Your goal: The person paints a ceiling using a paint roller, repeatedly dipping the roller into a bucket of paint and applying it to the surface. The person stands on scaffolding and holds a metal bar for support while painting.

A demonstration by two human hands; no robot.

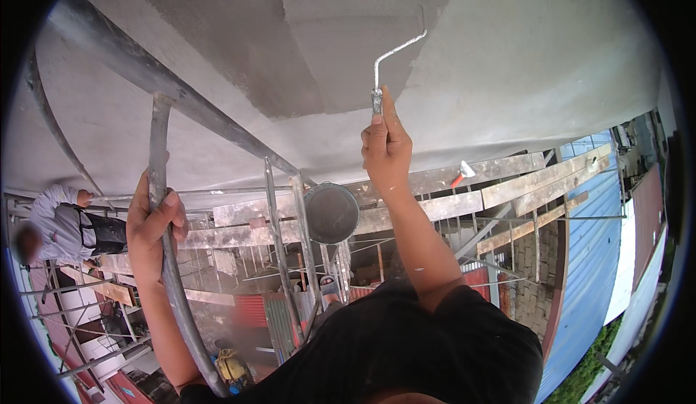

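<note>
Grey wall (pixel 522 71) takes up the most room: hard, unyielding, with a darker patch, possibly damp, where the work is. Next, the scaffold pole (pixel 174 288): rigid metal, scuffed, likely no give. Left grip (pixel 154 223) is wrapped round it, thumb across the front; a sound place to hold, clear of the joint above.

Paint roller (pixel 351 4) lies up at the wall, its sleeve coated grey and hard to tell from the background. I judge it light overall, top-heavy if the sleeve is loaded; sleeve soft, bent wire stiff. Best held by the handle (pixel 377 102), which looks smeared and may be slick. Right grip (pixel 386 157) is closed about it, index finger laid along its length.

Around, from the big things down: blue corrugated roofing (pixel 591 259) below right; a thick tube (pixel 217 123) slanting across the left, limiting sideways reach; weathered planks (pixel 449 207) with gaps beyond their edges; another person (pixel 58 219) in a grey top, far left. Dark bucket (pixel 331 213) sits close by the uprights, hung or standing I can't tell, contents unclear. Smallest: red-handled scraper (pixel 462 174) on the planks, a possible trip.
</note>
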